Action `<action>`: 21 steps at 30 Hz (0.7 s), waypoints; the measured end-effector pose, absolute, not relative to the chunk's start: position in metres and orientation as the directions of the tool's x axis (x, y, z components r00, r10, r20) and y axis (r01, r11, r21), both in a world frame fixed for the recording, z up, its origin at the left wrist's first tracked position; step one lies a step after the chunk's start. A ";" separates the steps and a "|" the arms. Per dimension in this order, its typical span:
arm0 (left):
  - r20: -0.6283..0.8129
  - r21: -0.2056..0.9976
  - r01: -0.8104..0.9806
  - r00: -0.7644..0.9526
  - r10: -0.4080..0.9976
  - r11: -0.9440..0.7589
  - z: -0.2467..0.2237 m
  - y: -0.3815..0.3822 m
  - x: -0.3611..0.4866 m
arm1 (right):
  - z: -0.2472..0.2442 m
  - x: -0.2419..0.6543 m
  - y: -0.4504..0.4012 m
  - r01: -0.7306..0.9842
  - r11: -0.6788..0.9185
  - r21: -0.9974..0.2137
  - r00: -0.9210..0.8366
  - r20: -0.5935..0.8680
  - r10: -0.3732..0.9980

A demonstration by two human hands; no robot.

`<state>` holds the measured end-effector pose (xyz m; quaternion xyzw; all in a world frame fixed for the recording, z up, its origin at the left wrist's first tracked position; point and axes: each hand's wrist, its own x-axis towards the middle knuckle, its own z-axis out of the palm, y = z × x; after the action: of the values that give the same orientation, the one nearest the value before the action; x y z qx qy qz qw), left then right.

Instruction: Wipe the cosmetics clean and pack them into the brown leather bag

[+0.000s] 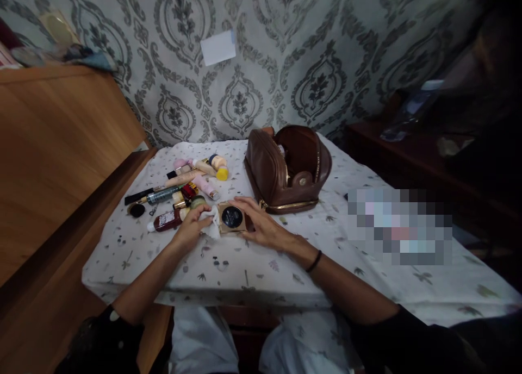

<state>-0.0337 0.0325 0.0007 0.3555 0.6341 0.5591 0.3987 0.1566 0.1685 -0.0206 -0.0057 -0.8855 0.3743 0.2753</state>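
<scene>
Left hand (191,230) closed on a crumpled white cloth (213,224), which touches the left edge of a square tan case with a round black disc (232,217); right hand (267,228) grips the case's opposite side. Case located near left of the open brown leather bag (265,164), right of the dark-red bottle with a white cap (168,220)

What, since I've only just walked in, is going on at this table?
A person's left hand holds a white cloth or tissue at the left edge of a square gold-brown case, while the right hand holds the case's other side. Behind, to the right, a brown bag stands open on the patterned tablecloth. Bottles, tubes and a brush lie to the left.
</scene>
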 end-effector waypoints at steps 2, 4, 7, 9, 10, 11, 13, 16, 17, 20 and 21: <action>-0.102 0.995 -0.027 -0.439 0.893 0.100 0.003 0.037 -0.030 | -0.022 0.157 0.170 -0.182 0.708 -0.683 -0.834 0.488 0.257; -0.088 0.996 -0.045 -0.443 0.892 0.076 0.006 0.042 -0.027 | -0.023 0.157 0.171 -0.188 0.690 -0.699 -0.820 0.499 0.282; -0.046 0.998 -0.059 -0.447 0.893 0.021 0.009 0.048 -0.022 | -0.024 0.156 0.174 -0.199 0.666 -0.719 -0.787 0.522 0.329; 0.000 0.998 -0.053 -0.444 0.896 -0.026 0.011 0.051 -0.021 | -0.026 0.154 0.175 -0.181 0.631 -0.755 -0.748 0.522 0.411; 0.025 0.999 -0.031 -0.436 0.899 -0.043 0.012 0.052 -0.021 | -0.028 0.153 0.176 -0.166 0.607 -0.777 -0.721 0.515 0.462; 0.055 0.998 0.009 -0.427 0.903 -0.057 0.013 0.052 -0.022 | -0.029 0.151 0.176 -0.149 0.586 -0.796 -0.696 0.506 0.509; 0.142 0.985 0.152 -0.409 0.901 -0.086 0.015 0.052 -0.025 | -0.033 0.149 0.177 -0.118 0.563 -0.818 -0.663 0.487 0.569; 0.297 0.914 0.381 -0.388 0.873 -0.142 0.015 0.050 -0.030 | -0.034 0.147 0.177 -0.092 0.556 -0.826 -0.670 0.464 0.579; 0.326 0.887 0.438 -0.374 0.868 -0.145 0.015 0.049 -0.031 | -0.033 0.148 0.177 -0.086 0.555 -0.828 -0.678 0.456 0.576; 0.340 0.817 0.565 -0.309 0.888 -0.116 0.011 0.045 -0.036 | -0.027 0.149 0.174 -0.031 0.566 -0.824 -0.713 0.415 0.565; 0.339 0.793 0.599 -0.284 0.897 -0.110 0.010 0.044 -0.037 | -0.025 0.150 0.173 -0.008 0.570 -0.822 -0.727 0.396 0.560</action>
<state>-0.0372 0.0436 0.0099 0.5769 0.6483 0.4711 0.1581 0.1499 0.1728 -0.0251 -0.1678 -0.8228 0.4322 0.3288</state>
